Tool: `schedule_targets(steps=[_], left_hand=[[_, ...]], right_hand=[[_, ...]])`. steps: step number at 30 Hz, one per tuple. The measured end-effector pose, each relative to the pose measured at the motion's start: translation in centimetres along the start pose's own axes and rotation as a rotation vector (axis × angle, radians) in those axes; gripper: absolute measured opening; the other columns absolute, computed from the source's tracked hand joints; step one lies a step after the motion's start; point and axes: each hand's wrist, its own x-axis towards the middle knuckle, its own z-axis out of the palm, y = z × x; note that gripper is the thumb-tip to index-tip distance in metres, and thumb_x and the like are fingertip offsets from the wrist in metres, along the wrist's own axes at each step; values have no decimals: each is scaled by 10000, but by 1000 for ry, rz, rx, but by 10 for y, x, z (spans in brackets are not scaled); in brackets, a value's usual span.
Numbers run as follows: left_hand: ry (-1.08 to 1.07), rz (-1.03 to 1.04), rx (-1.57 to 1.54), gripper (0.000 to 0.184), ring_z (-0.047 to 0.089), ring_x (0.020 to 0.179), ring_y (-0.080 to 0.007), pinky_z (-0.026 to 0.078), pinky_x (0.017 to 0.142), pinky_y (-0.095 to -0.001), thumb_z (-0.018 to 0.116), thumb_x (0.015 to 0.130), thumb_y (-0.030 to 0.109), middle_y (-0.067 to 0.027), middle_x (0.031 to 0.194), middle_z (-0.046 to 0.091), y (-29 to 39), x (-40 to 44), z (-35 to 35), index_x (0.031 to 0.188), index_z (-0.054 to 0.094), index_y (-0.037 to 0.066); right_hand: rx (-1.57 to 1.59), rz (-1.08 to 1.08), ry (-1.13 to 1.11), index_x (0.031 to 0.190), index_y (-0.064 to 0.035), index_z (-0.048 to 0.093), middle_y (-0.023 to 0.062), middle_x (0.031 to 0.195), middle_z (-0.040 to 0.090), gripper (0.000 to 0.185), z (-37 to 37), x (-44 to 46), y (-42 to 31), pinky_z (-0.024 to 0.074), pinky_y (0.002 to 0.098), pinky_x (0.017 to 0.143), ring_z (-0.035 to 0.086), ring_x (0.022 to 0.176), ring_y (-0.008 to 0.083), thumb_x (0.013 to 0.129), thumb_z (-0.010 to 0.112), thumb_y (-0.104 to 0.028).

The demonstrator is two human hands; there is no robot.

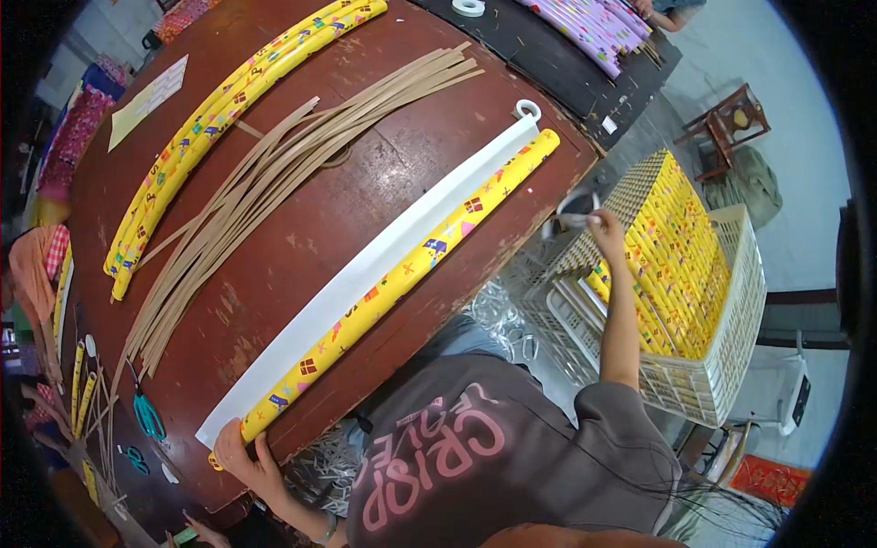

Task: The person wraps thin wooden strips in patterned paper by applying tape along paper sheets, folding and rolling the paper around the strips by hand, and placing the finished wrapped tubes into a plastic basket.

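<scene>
A yellow patterned roll of wrapping paper [384,301] lies slantwise along the table's near edge, with a flat strip of its white underside [365,265] showing beyond it. My left hand [248,464] is closed round the roll's lower left end, its fingers over the paper. Out past the table edge, my right hand [605,230] pinches a pale strip [575,219] that looks like tape; its exact form is blurred. A white tape ring [527,110] stands by the roll's far end.
Brown flat strips [265,201] and finished yellow rolls [219,119] cover the brown table [384,183] beyond. Teal scissors [146,416] lie at left. On my right, a white plastic crate [731,384] holds several stacked yellow rolls. Another person's hand [645,9] is near purple rolls.
</scene>
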Motion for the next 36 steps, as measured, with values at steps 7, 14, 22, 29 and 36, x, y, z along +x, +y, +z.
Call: schedule_targets(steps=[7, 14, 22, 29, 36], left_hand=[[43, -48, -48, 431, 575, 1130, -353, 392, 1041, -450, 756, 794, 41, -156, 1201, 639, 13, 6, 0, 1204, 626, 11], [25, -64, -22, 422, 592, 1100, -296, 383, 1014, -463, 777, 787, 234, -95, 1113, 668, 26, 16, -12, 1148, 647, 58], [61, 20, 35, 406, 597, 1097, -248, 415, 986, -446, 753, 810, 264, -62, 1124, 665, 21, 17, -12, 1149, 658, 61], [84, 51, -16, 396, 600, 1064, -276, 439, 945, -445, 748, 813, 266, -80, 1105, 663, 21, 15, -8, 1137, 652, 60], [139, 37, -59, 402, 611, 1064, -241, 448, 965, -425, 747, 814, 277, -48, 1106, 672, 20, 12, -6, 1153, 664, 77]], right_hand=[[-294, -3, -325, 1270, -5, 574, 227, 1258, 613, 545, 17, 23, -30, 455, 435, 1028, 571, 1192, 395, 824, 755, -262], [159, -370, 276, 1233, -51, 658, 47, 1127, 706, 262, -95, 100, -211, 507, 274, 840, 660, 972, 144, 984, 580, -28], [316, -1208, -408, 1011, -30, 697, 94, 1019, 692, 209, -13, 49, -563, 494, 358, 896, 652, 970, 246, 806, 727, -2], [252, -1398, -526, 1026, -98, 743, 105, 968, 713, 282, 173, 9, -710, 534, 442, 836, 674, 971, 313, 835, 729, -305], [125, -1291, -689, 928, -83, 736, 125, 893, 731, 261, 221, -40, -757, 541, 423, 791, 693, 878, 322, 794, 782, -303]])
